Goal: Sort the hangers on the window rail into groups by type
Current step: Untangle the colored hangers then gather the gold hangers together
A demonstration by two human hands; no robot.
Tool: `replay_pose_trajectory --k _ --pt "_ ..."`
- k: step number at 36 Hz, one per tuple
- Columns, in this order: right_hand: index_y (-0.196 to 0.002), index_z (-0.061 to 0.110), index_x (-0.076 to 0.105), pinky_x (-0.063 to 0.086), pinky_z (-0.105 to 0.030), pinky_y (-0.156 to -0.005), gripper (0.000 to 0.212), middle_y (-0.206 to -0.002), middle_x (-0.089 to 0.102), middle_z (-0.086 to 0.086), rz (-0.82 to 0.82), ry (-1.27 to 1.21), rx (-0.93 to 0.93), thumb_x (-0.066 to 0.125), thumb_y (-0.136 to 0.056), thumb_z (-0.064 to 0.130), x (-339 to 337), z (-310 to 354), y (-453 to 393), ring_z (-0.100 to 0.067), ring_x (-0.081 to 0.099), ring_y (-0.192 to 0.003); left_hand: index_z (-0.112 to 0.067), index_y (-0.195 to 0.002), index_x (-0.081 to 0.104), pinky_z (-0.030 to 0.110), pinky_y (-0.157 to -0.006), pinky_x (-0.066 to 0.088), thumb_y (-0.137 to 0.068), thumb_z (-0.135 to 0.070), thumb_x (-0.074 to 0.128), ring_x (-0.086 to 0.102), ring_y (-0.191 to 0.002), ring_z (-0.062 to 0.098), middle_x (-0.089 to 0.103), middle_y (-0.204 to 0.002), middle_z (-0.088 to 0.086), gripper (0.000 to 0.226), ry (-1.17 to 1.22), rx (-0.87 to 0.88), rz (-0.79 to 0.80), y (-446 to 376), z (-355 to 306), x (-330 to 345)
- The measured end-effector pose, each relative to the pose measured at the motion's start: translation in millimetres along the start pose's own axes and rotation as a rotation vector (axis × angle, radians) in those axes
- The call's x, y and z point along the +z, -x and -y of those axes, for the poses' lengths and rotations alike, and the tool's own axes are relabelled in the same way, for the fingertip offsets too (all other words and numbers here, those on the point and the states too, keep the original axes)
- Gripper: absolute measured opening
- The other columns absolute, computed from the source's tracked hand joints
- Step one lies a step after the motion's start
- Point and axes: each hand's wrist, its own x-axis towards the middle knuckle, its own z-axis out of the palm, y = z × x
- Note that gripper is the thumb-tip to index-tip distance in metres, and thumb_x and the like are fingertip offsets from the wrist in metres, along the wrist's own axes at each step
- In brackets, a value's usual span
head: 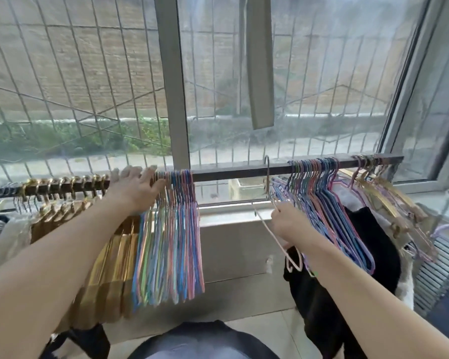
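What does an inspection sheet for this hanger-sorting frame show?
Surface: dark metal window rail, bare mid-span.
Job's things: gold hangers far left; pastel wire hangers beside them; unsorted pastel hangers right; single pink wire hanger.
Clutter: black garment hanging at right.
Grippers: left hand rests on the rail at the pastel hooks; right hand pinches the pink hanger.
Cables: nothing seen.
Surroundings: meshed window grille, radiator.
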Motion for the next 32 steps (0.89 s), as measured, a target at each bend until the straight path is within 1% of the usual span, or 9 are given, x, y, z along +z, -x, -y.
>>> replay_pose_trajectory --k 4,6,8,14,20,25,27,29,32 --pt "-0.099 0.0 0.056 0.061 -0.043 -0.066 0.021 -0.086 0.06 -0.015 -0.015 -0.099 0.083 0.038 -0.102 0.01 4 -15 -2 -0.031 0.062 -0.072 -0.034 -0.157 0.013 0.054 -0.125 -0.001 -0.102 -0.067 0.012 0.019 -0.153 0.034 0.026 -0.164 0.011 0.064 0.022 0.05 -0.053 0 10 14" --pt "-0.097 -0.003 0.058 0.061 -0.058 -0.073 0.023 -0.097 0.065 -0.022 -0.026 -0.089 0.105 0.037 -0.1 0.007 6 -20 -4 -0.04 0.066 -0.084 -0.034 -0.154 0.014 0.054 -0.125 -0.001 -0.102 -0.067 0.012 0.021 -0.151 0.035 0.027 -0.16 0.013 0.062 0.024 0.06 -0.07 -1 11 17" --pt "-0.091 0.001 0.055 0.058 -0.065 -0.076 0.022 -0.094 0.064 -0.022 -0.037 -0.108 0.133 0.038 -0.1 0.011 7 -25 -5 -0.039 0.064 -0.081 -0.033 -0.153 0.015 0.054 -0.125 -0.002 -0.102 -0.066 0.013 0.02 -0.151 0.036 0.027 -0.159 0.014 0.061 0.035 0.062 -0.081 -1 10 19" --pt "-0.088 0.008 0.051 0.063 -0.046 -0.065 0.021 -0.096 0.06 -0.016 -0.064 -0.145 0.19 0.042 -0.105 0.018 -1 -35 -4 -0.031 0.06 -0.078 -0.034 -0.152 0.014 0.055 -0.125 -0.002 -0.101 -0.068 0.011 0.019 -0.151 0.038 0.024 -0.159 0.014 0.061 0.035 0.053 -0.069 -3 9 21" --pt "-0.091 0.008 0.05 0.064 -0.051 -0.066 0.015 -0.103 0.058 -0.017 -0.097 -0.191 0.256 0.045 -0.102 0.015 -13 -42 -12 -0.035 0.064 -0.083 -0.032 -0.155 0.011 0.054 -0.124 -0.001 -0.103 -0.066 0.012 0.017 -0.151 0.038 0.022 -0.16 0.016 0.063 0.04 0.054 -0.055 1 2 14" --pt "-0.111 0.008 0.053 0.052 -0.043 -0.079 0.018 -0.112 0.06 -0.018 -0.348 0.266 0.13 0.045 -0.099 0.019 -2 -38 -1 -0.036 0.059 -0.095 -0.033 -0.154 0.007 0.057 -0.124 -0.004 -0.102 -0.068 0.012 0.014 -0.153 0.04 0.02 -0.161 0.016 0.063 0.04 0.059 -0.024 4 4 13" --pt "-0.118 0.007 0.057 0.05 -0.042 -0.084 0.025 -0.117 0.059 -0.018 -0.442 0.268 0.021 0.048 -0.097 0.017 9 -22 6 -0.037 0.058 -0.104 -0.033 -0.153 0.007 0.058 -0.125 -0.003 -0.101 -0.069 0.011 0.015 -0.153 0.04 0.021 -0.16 0.016 0.064 0.03 0.066 -0.028 2 6 14" --pt "-0.116 0.01 0.063 0.045 -0.037 -0.083 0.024 -0.114 0.064 -0.014 -0.366 0.148 -0.067 0.05 -0.098 0.019 24 2 14 -0.033 0.06 -0.105 -0.033 -0.154 0.006 0.058 -0.125 -0.004 -0.1 -0.07 0.01 0.014 -0.153 0.04 0.02 -0.161 0.015 0.064 0.035 0.065 -0.026 0 8 15" --pt "-0.11 0.014 0.068 0.049 -0.034 -0.086 0.024 -0.102 0.071 -0.003 -0.009 -0.105 -0.089 0.054 -0.101 0.031 56 40 29 -0.023 0.065 -0.098 -0.033 -0.156 0.001 0.057 -0.125 -0.007 -0.1 -0.071 0.007 0.008 -0.156 0.04 0.012 -0.167 0.014 0.068 0.03 0.061 -0.02 -1 7 16"
